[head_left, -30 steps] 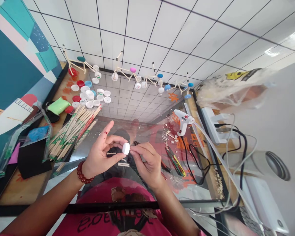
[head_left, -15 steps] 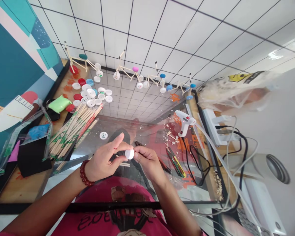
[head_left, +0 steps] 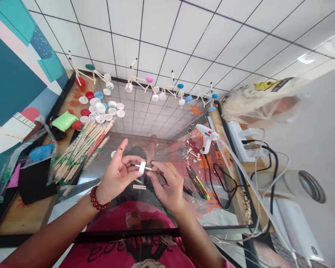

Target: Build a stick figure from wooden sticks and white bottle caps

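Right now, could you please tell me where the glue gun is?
In the head view, the white glue gun stands right of centre, beyond the right hand, between the wood scraps and the power strip.

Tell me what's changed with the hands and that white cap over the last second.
The white cap was turned from face-on to edge-on in the left hand. A short stick now juts out on both sides of it, and the right hand pinches the stick's end. The hands stayed close together over the glass. The glue gun, stick bundle and loose cap did not move.
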Demonstrator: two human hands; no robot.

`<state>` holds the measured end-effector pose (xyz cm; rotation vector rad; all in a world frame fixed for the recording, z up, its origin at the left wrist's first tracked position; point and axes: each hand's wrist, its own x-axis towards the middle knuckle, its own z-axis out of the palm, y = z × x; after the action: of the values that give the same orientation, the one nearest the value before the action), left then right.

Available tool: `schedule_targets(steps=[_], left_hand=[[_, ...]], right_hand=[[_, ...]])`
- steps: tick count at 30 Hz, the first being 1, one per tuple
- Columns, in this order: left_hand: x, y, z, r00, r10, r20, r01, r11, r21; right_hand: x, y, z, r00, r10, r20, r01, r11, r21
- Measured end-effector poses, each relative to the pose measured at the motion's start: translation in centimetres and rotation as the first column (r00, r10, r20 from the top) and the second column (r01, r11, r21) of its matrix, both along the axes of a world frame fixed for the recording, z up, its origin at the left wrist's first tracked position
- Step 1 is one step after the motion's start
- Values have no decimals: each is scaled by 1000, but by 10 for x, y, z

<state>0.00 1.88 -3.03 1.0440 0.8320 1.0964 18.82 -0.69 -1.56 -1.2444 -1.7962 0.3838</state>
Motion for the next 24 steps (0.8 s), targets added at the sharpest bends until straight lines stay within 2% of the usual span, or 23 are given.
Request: schedule_targets(steps=[3, 7, 13, 16, 20, 24], left_hand=[[2, -2, 2, 1000, 3, -25, -3, 1000, 22], [5, -5, 4, 994, 1, -108, 6, 998, 66], [3, -5, 4, 963, 32, -268, 18, 983, 182], [1, -2, 3, 956, 58, -289, 6, 977, 215], [-1, 3, 1, 942, 112, -315, -39, 972, 230], [-2, 4, 0, 935, 99, -339, -20, 973, 230]], right_hand=[[3, 1, 1, 999, 21, -49, -23, 999, -41], [4, 1, -3, 996, 41, -79, -44, 999, -26], [3, 1, -9, 999, 37, -40, -38, 999, -22], [6, 2, -13, 999, 34, -9, -34, 999, 12], [12, 3, -17, 997, -43, 59, 42, 999, 24], [13, 3, -17, 994, -36, 99, 33, 999, 29]])
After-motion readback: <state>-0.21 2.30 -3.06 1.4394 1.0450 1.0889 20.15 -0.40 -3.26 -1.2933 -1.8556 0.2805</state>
